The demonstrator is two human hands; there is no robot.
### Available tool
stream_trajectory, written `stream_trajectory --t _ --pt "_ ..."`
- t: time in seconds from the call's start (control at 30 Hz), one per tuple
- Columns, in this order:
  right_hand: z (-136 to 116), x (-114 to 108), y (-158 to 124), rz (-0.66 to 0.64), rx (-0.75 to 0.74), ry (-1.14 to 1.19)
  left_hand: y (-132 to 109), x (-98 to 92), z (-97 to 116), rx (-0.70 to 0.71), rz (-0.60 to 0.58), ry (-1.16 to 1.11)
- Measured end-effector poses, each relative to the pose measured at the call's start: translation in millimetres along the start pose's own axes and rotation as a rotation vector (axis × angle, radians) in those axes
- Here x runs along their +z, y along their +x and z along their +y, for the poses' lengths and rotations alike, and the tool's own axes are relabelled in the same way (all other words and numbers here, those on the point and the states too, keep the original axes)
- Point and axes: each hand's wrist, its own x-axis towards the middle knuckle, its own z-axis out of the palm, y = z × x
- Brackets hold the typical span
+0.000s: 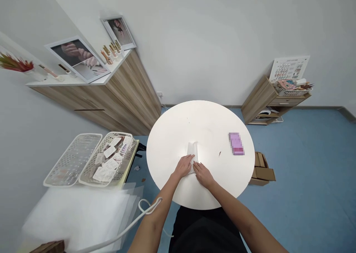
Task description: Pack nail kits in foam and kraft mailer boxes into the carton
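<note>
Wrap (192, 148), whitish, lies on counter (169, 130) under and just ahead of left hand (183, 166) and right hand (204, 175), can't tell if either grip is clamped, likely smoothing or folding step, next move calls for even fingertip pressure.

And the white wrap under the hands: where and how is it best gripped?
Probably by its far end, pinched gently from the far side. The white wrap lies low on the round table, its length running away from the person; the left hand and right hand cover much of its nearer part, while the far end is exposed.
</note>
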Motion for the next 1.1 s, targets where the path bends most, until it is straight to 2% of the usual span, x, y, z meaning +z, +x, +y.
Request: stream_trajectory --t 0.07,0.17,0.27,0.33,0.4,0.47,0.57,0.67,0.8,0.87,0.93,1.1 --pt "-2 -2 2 0.01 0.005 -0.018 9 -1.8 1 -0.122 -0.095 -0.1" --pt "-6 -7 8 0.008 0.029 -0.022 16 -4.0 0 -0.353 -0.127 -0.319" --pt "-8 -14 14 -0.015 0.055 -0.012 16 -6.3 -1 -0.52 -0.052 -0.5" --pt "-8 -21 18 -0.045 0.061 -0.001 14 -7.0 -3 -0.571 0.061 -0.572" --pt "-3 -30 24 -0.093 0.053 0.031 9 -6.8 -4 -0.561 0.183 -0.617" --pt "5 -41 33 -0.155 0.044 0.101 1 -6.1 -6 -0.508 0.237 -0.637" --pt "21 -59 50 -0.269 0.051 0.23 -11 -5.9 -8 -0.418 0.162 -0.599" --pt "37 -73 67 -0.373 0.121 0.35 -15 -7.9 -9 -0.376 0.096 -0.551" --pt "52 -81 86 -0.46 0.305 0.528 -5 -11.6 -8 -0.34 0.128 -0.528" --pt "58 -82 95 -0.435 0.37 0.588 3 -11.1 -9 -0.307 0.169 -0.449" --pt "63 -80 105 -0.353 0.377 0.591 12 -8.4 -12 -0.296 0.206 -0.339" --pt "71 -59 120 -0.184 0.424 0.502 30 4.0 -19 -0.369 0.259 -0.16"
